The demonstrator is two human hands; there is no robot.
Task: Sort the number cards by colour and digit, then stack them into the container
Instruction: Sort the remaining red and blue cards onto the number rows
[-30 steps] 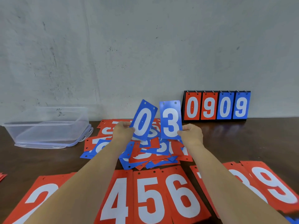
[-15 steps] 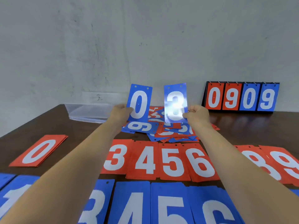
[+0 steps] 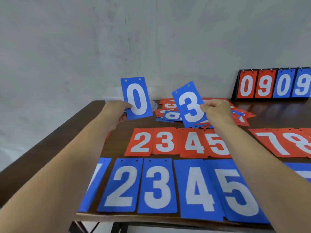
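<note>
My left hand [image 3: 116, 113] pinches a blue 0 card [image 3: 136, 98] by its lower left edge and holds it upright above the table. My right hand [image 3: 217, 111] grips a blue 3 card [image 3: 190, 105], tilted left, over the unsorted pile of red and blue cards [image 3: 170, 111]. In front lies a red row [image 3: 176, 142] showing 2, 3, 4, 5, then 7, 8. Nearest me lies a blue row [image 3: 158, 185] showing 2, 3, 4, 5. The container is almost wholly hidden behind the 0 card.
A black scoreboard stand [image 3: 274, 84] showing 0 9 0 9 stands at the back right against the grey wall. The dark wooden table's left edge [image 3: 50, 142] runs diagonally under my left forearm. The near edge [image 3: 151, 219] lies just below the blue row.
The view has swung left and down, so the blue row now shows from 2 to 5. Both hands still hold their cards; the 3 card has tilted left and sunk lower.
</note>
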